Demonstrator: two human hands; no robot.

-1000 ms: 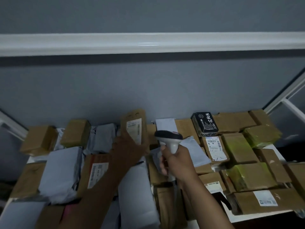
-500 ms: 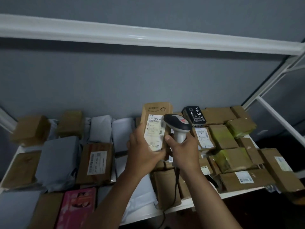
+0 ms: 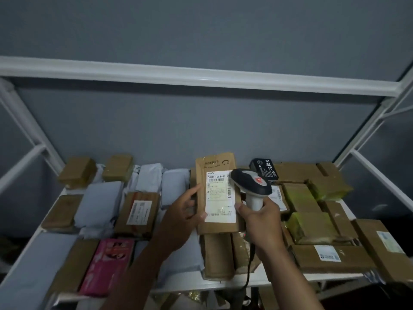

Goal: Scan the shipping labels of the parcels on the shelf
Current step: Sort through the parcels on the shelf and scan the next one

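A flat brown cardboard parcel [image 3: 218,195] stands upright above the middle of the shelf [image 3: 178,285], its white shipping label [image 3: 220,196] facing the camera. The left hand [image 3: 184,212] holds it by its left edge, grip clamped, thumb on the label's lower corner. Just right of it, the right hand [image 3: 260,220] has its grip closed round the handle of a grey barcode scanner [image 3: 251,184], whose head overlaps the label's upper right corner. Brown boxes, grey mailers [image 3: 98,204] and a pink box [image 3: 107,265] crowd the shelf around.

Left hand [image 3: 183,214] lifted parcel [image 3: 218,193] off pile, label now facing scanner [image 3: 251,184] beside it.
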